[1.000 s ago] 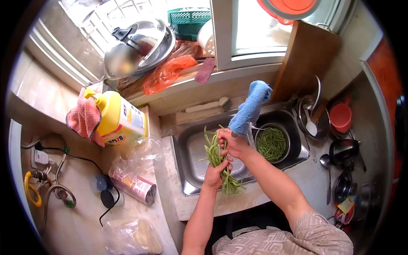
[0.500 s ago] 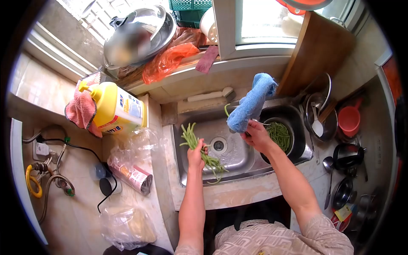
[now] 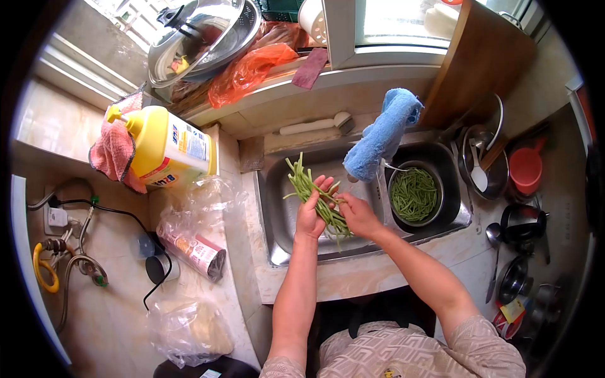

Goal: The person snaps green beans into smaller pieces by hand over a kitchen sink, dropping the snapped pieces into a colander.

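Note:
A bunch of long green beans is held over the left sink basin. My left hand supports it from the left, with its fingers partly curled around the stalks. My right hand is closed at the bunch's right side, pinching some beans; its fingertips partly hide what they grip. In the right basin stands a round metal pot holding many more green beans. Just above my hands, a blue towel is wrapped over the faucet.
A white-handled brush lies behind the sink. Left are a large yellow-capped detergent bottle, a pink cloth and plastic-wrapped packages. On the right are a wooden board, a metal bowl with utensils and a red dipper.
My right hand has moved left and down from beside the faucet to the beans in my left hand. My left hand has shifted slightly right, its fingers looser.

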Motion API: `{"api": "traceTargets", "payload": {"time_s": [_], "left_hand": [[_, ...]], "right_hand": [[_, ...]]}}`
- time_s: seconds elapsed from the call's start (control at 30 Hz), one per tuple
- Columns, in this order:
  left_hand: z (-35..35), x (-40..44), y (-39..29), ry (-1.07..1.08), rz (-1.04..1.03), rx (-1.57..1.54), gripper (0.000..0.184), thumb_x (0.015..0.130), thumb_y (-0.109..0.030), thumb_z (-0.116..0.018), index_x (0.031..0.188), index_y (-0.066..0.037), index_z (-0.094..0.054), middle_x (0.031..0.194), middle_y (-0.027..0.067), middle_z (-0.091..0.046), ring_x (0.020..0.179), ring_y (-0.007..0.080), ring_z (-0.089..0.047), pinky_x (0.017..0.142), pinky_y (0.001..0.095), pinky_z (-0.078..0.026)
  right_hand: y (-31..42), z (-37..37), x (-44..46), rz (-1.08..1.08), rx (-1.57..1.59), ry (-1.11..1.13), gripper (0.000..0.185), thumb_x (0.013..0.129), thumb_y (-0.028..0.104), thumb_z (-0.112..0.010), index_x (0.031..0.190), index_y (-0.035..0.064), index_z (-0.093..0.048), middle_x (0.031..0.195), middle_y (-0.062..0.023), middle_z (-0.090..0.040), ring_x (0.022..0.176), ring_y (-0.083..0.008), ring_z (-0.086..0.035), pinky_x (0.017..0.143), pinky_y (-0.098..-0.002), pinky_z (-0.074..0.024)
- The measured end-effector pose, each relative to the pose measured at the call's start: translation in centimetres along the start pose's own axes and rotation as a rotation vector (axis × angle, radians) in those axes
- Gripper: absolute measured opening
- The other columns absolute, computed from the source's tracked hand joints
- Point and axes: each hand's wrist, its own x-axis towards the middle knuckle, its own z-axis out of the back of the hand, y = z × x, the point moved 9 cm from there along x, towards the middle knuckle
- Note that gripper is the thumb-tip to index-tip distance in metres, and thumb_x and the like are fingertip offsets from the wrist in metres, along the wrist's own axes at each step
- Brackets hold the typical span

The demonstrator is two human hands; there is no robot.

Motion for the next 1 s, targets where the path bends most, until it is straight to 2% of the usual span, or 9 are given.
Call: {"api": "traceTargets", "payload": {"time_s": [0.13,0.23,0.33,0.37,0.47,0.5,0.6,0.73,1.0], "left_hand": [[2.5,0.4,-1.1,0.029,-0.111,0.085,0.025,0.097,-0.025,-0.052,0.112,-0.005,-0.053,0.088,0.0043,-0.060,0.079,0.0137,-0.058,0.061,0.0232,-0.043],[1.8,0.0,-1.5,0.004,-0.129,0.267,0.023,0.095,-0.023,-0.056,0.107,-0.003,-0.056,0.077,0.0022,-0.058,0.068,0.0106,-0.055,0.055,0.0227,-0.042],[0.6,-0.5,-0.5,-0.083,-0.091,0.728,0.023,0.094,-0.023,-0.057,0.104,-0.001,-0.059,0.076,0.0019,-0.059,0.061,0.0092,-0.055,0.051,0.0223,-0.041],[-0.1,-0.8,-0.5,-0.110,-0.140,0.722,0.022,0.094,-0.023,-0.058,0.090,-0.001,-0.062,0.070,0.0005,-0.059,0.054,0.0082,-0.051,0.049,0.0221,-0.040],[-1.0,-0.7,0.0,-0.040,-0.055,0.586,0.026,0.095,-0.025,-0.055,0.104,-0.001,-0.061,0.077,0.0023,-0.062,0.058,0.0097,-0.056,0.051,0.0220,-0.044],[-1.3,-0.7,-0.2,-0.010,-0.031,0.577,0.028,0.096,-0.027,-0.053,0.105,-0.001,-0.060,0.080,0.0031,-0.064,0.062,0.0107,-0.058,0.053,0.0219,-0.045],[-0.2,-0.2,-0.8,-0.042,-0.082,0.550,0.029,0.096,-0.027,-0.052,0.106,-0.001,-0.060,0.085,0.0034,-0.065,0.069,0.0115,-0.060,0.054,0.0220,-0.046],[0.4,-0.2,-1.4,-0.125,-0.122,0.666,0.025,0.094,-0.024,-0.058,0.107,-0.003,-0.062,0.090,0.0012,-0.064,0.073,0.0095,-0.059,0.056,0.0228,-0.046],[-0.4,1.1,-3.2,-0.183,-0.345,0.455,0.025,0.090,-0.009,-0.060,0.112,0.002,-0.061,0.093,0.0104,-0.068,0.066,0.0078,-0.056,0.058,0.0218,-0.045]], "right_hand": [[-2.0,-1.0,0.7,0.001,-0.011,-0.070,0.019,0.091,0.010,-0.044,0.102,0.0028,-0.057,0.089,-0.0192,-0.064,0.082,-0.0350,-0.063,0.072,-0.0401,-0.0476],[2.7,2.4,0.8,0.369,-0.366,-0.471,0.020,0.090,0.011,-0.045,0.104,0.0010,-0.056,0.086,-0.0196,-0.063,0.082,-0.0354,-0.063,0.069,-0.0418,-0.0470],[2.9,0.1,3.1,0.235,-0.141,-0.098,0.024,0.097,0.021,-0.043,0.098,0.0013,-0.056,0.077,-0.0158,-0.058,0.069,-0.0229,-0.060,0.060,-0.0380,-0.0450],[2.3,1.0,3.6,0.062,-0.162,-0.157,0.024,0.097,0.023,-0.043,0.095,0.0024,-0.055,0.076,-0.0131,-0.058,0.067,-0.0206,-0.060,0.058,-0.0373,-0.0452],[1.8,1.7,3.7,0.224,-0.163,-0.288,0.020,0.095,0.023,-0.046,0.090,0.0047,-0.054,0.073,-0.0083,-0.056,0.063,-0.0174,-0.058,0.054,-0.0338,-0.0444],[-1.7,2.1,4.0,-0.144,0.236,-0.271,0.008,0.087,0.011,-0.057,0.090,0.0042,-0.054,0.077,-0.0058,-0.060,0.066,-0.0173,-0.062,0.058,-0.0328,-0.0479],[-1.3,2.1,3.7,0.020,0.926,-0.265,0.008,0.087,0.011,-0.057,0.082,0.0054,-0.053,0.077,-0.0052,-0.059,0.066,-0.0142,-0.060,0.059,-0.0302,-0.0477],[2.3,1.0,3.4,0.101,0.148,-0.302,0.021,0.090,0.021,-0.057,0.080,0.0029,-0.059,0.071,-0.0055,-0.060,0.063,-0.0145,-0.057,0.058,-0.0333,-0.0461],[-0.3,-0.5,3.2,-0.002,0.103,-0.162,0.030,0.093,0.029,-0.053,0.081,0.0019,-0.061,0.077,-0.0102,-0.064,0.070,-0.0176,-0.060,0.063,-0.0336,-0.0455]]}}
